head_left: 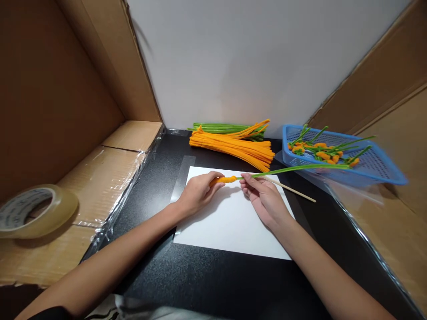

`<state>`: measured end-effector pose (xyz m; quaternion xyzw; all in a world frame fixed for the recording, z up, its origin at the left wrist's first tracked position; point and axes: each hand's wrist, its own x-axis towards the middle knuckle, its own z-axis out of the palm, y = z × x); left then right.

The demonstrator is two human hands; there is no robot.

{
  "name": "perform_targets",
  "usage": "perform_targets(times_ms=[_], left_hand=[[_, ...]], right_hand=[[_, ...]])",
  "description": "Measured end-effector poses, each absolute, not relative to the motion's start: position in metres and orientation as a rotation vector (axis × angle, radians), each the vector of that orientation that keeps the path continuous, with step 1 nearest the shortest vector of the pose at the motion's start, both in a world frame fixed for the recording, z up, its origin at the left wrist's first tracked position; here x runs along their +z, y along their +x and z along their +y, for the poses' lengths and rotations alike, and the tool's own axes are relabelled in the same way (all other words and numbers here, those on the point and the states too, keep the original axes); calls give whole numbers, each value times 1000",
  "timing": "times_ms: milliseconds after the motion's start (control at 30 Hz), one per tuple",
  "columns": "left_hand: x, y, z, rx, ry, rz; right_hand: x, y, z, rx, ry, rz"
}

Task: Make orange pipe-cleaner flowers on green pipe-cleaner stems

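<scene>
My left hand (202, 189) is closed round a coiled orange pipe cleaner (229, 179), whose right end pokes out between thumb and fingers. From that end a green pipe cleaner (300, 168) runs off to the right, folded or doubled along its length. My right hand (262, 193) pinches the green one close to the orange coil. Both hands are just above a white sheet of paper (230, 226) taped to the black table. Beneath or behind the right hand, a thin wooden stick (300, 194) slants to the right; its left end is hidden.
A bundle of orange pipe cleaners (233, 149) lies behind the paper, with green pipe cleaners (216, 128) behind it. At the right, a blue basket (383, 171) contains several orange-and-green pieces. A tape roll (63, 211) rests on cardboard at left. Cardboard walls flank the black table (160, 275).
</scene>
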<state>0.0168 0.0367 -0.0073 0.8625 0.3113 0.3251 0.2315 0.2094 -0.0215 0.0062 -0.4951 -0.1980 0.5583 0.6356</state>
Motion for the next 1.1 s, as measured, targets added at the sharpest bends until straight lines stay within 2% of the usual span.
perform_targets(times_ms=[300,600,833,1100], left_hand=[[-3,16,38,654,2518,889],[5,21,29,355,2901,874],[7,20,26,407,2827,805],[4,20,24,367,2794,785]], right_hand=[[7,212,-19,1280,-1108,-385],[5,196,-27,1237,-1107,-619],[6,193,-28,1140,-1087,-704],[4,190,-30,1186,-1124,-698]])
